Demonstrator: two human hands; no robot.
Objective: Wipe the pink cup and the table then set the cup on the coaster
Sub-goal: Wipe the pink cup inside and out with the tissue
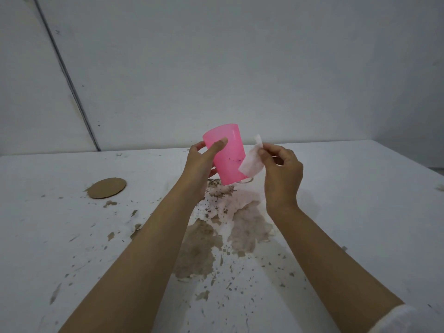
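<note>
My left hand (201,162) grips the pink cup (227,153) and holds it tilted above the white table (360,212), mouth toward the far side. Small dark specks dot the cup's side. My right hand (281,171) pinches a white tissue (251,164) that lies against the cup's right side near its base. A round brown cardboard coaster (107,188) lies flat on the table to the left, well apart from both hands.
A wide brown spill with scattered dark bits (216,236) covers the table below and in front of my hands. Smaller splashes reach toward the coaster. A grey wall rises behind the table's far edge. A small pale scrap (440,187) lies at the right edge.
</note>
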